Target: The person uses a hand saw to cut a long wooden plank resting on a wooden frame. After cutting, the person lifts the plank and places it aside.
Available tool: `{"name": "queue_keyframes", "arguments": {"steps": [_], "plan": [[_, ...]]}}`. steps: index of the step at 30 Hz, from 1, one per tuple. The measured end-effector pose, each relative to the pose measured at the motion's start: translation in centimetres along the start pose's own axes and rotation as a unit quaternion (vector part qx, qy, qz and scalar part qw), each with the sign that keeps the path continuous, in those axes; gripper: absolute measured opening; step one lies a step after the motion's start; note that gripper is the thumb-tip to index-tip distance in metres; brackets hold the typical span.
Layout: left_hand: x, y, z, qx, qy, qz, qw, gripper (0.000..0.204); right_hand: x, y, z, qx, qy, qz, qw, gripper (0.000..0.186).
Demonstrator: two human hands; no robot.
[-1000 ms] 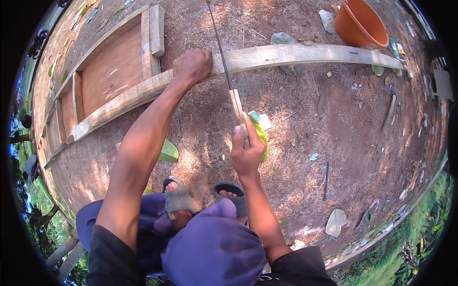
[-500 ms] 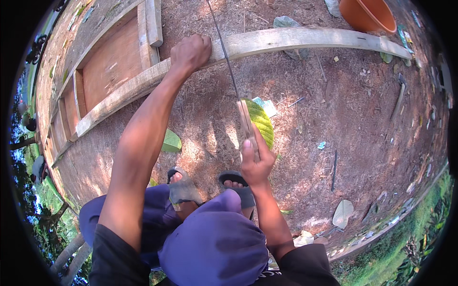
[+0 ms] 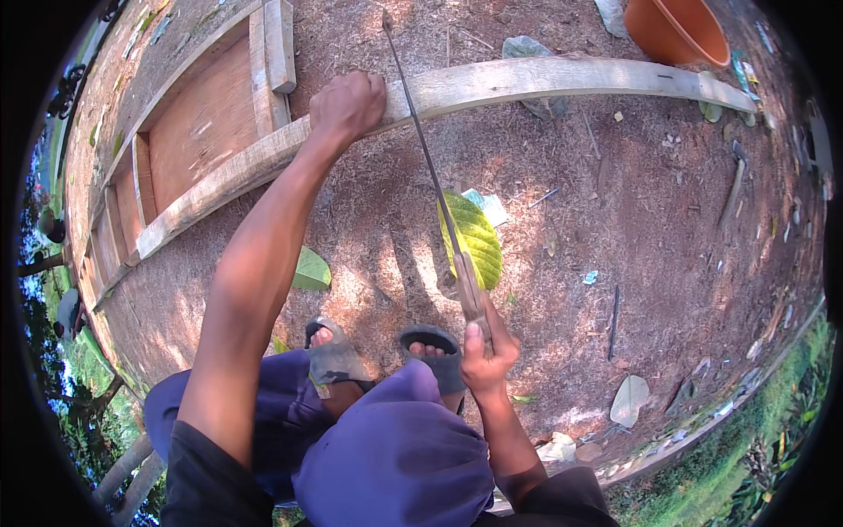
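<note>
Right grip (image 3: 490, 356), lower centre-right: closed round wooden saw handle (image 3: 470, 286) | yellow-green leaf (image 3: 480, 244) behind, centre | saw blade (image 3: 428, 156) slants up-left, crossing timber beam (image 3: 544, 77), upper frame | left grip (image 3: 347, 110), upper centre-left: fingers curled over beam | orange bucket (image 3: 674, 33), upper right
</note>
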State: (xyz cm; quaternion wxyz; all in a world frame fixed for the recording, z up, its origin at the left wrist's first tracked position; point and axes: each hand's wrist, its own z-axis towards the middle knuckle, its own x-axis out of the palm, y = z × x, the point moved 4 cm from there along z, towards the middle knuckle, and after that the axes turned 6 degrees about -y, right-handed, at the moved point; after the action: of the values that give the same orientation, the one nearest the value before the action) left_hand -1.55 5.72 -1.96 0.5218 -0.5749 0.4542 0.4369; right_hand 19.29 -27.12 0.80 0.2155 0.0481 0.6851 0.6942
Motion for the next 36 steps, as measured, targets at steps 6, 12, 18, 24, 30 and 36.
{"name": "queue_keyframes", "arguments": {"steps": [6, 12, 18, 24, 30, 36], "plan": [[0.2, -1.0, -0.1, 0.003, 0.0, -0.012, 1.0, 0.047, 3.7, 0.6, 5.3, 0.063, -0.005, 0.016, 0.998, 0.043], [1.7, 0.9, -1.2, 0.041, -0.046, 0.033, 0.998, 0.048, 4.1, 0.2, 4.9, 0.034, 0.0, -0.003, 0.999, 0.043], [0.4, -0.7, -1.9, -0.009, -0.007, 0.005, 1.0, 0.051, 0.0, 0.4, 0.7, -0.022, 0.002, -0.013, 1.0, 0.045], [0.0, -1.0, -0.3, 0.02, -0.054, 0.014, 0.998, 0.05, 7.1, 0.9, 7.8, 0.0, -0.05, 0.033, 0.998, 0.039], [-0.5, -0.8, -0.4, -0.001, -0.006, -0.014, 1.0, 0.05, -2.5, 2.2, -2.6, 0.057, 0.014, 0.013, 0.998, 0.043], [-0.7, -1.6, -0.1, 0.007, -0.031, -0.006, 0.999, 0.05, 6.6, 1.2, 8.6, 0.014, -0.028, 0.013, 0.999, 0.044]]}}
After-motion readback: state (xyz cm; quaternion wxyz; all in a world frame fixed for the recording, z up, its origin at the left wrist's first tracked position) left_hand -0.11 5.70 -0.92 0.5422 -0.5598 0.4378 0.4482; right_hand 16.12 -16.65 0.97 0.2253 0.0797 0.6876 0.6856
